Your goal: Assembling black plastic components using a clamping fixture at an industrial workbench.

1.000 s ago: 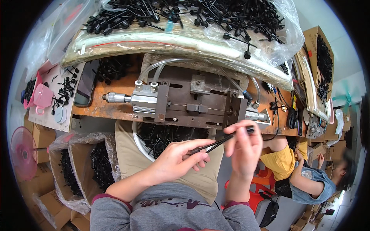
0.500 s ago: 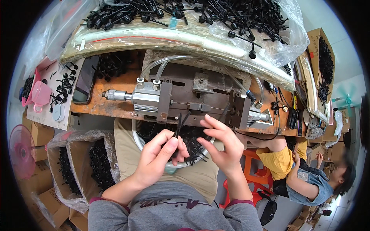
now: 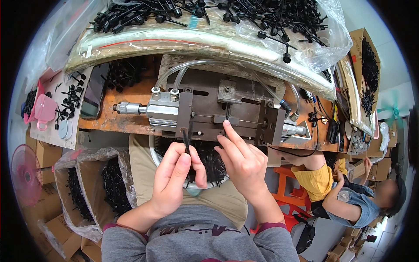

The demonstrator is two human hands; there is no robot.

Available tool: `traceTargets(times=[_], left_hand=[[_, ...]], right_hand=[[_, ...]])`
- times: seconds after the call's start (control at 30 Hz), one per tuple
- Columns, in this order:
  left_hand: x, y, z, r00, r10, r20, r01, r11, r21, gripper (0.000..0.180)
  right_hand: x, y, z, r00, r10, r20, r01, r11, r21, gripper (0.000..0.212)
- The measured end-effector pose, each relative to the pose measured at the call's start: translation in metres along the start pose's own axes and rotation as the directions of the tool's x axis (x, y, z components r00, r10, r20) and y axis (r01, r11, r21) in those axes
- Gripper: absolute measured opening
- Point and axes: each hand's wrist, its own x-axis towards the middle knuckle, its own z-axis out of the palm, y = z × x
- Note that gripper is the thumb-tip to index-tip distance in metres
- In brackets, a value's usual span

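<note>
A: Where is the black rod (image 3: 227, 109)?
B: On the machine (image 3: 196, 78), over the small block (image 3: 219, 119); its long axis points away from the person, crosswise to the thin wire (image 3: 246, 121) beside it.
A: Which hand is nearer?
B: The right hand (image 3: 244, 163). Its forefinger tip meets the rod's near end, so the rod lies straight ahead of that finger; this grip is open, thumb apart from forefinger.
A: And the left hand (image 3: 174, 174)?
B: Farther off, leftward and closer to the body, its grip closed on slim black pieces (image 3: 186, 139) pointing up and away; their count cannot be told.
A: Farther out?
B: A white-rimmed tub (image 3: 152, 153) below the hands; the wooden bench (image 3: 109, 121) under the machine; beyond, a wrapped board (image 3: 174, 46) bearing heaped black parts (image 3: 279, 17).
</note>
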Motion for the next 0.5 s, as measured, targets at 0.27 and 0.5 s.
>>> traceTargets(times=[0.27,0.5], left_hand=[[0.005,0.004,0.003,0.992,0.122,0.024,-0.124,0.977,0.176,0.015],[0.007,0.001,0.006,0.997,0.07,-0.007,-0.068,0.981,0.181,0.015]], right_hand=[[0.003,-0.002,-0.001,1.0,0.002,0.004,-0.001,0.997,-0.076,0.027],[-0.004,-0.014,-0.024,0.995,0.03,-0.092,0.015,0.89,0.457,0.035]])
